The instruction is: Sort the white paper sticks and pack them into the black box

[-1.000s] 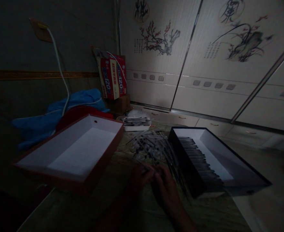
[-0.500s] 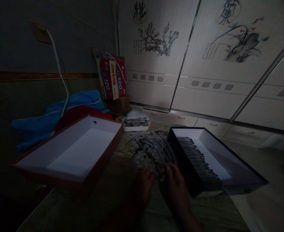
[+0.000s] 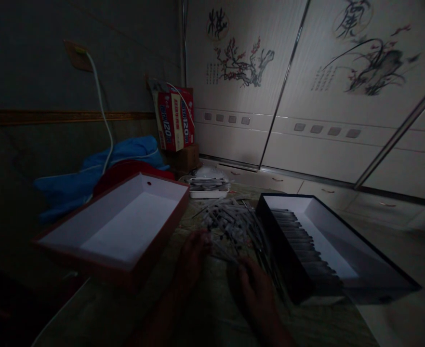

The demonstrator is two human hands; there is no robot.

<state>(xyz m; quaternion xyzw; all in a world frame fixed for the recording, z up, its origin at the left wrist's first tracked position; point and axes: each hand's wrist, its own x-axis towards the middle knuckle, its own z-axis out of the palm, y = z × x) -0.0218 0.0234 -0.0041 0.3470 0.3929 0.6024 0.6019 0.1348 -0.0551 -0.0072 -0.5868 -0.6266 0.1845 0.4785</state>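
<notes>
A loose pile of thin grey sticks (image 3: 230, 221) lies on the table between two open boxes. My left hand (image 3: 192, 255) reaches into the pile's near left edge; its fingertips are closed around a stick or two, though the dim light hides the detail. My right hand (image 3: 254, 284) rests on the table just in front of the pile, fingers curled down at its near edge; what it holds, if anything, is too dark to make out. The black box (image 3: 375, 274) on the right has a row of the same sticks laid along its left side.
A red box (image 3: 136, 270) with a white inside stands empty at the left. A small white tray (image 3: 208, 193) of sticks sits behind the pile. Blue cloth (image 3: 100, 166), a white cable and a red carton (image 3: 174, 120) lie by the wall. Sliding painted doors fill the back.
My hands, close together at the pile a second ago, have parted. The left one moved left and forward into the pile; the right one drew back toward me.
</notes>
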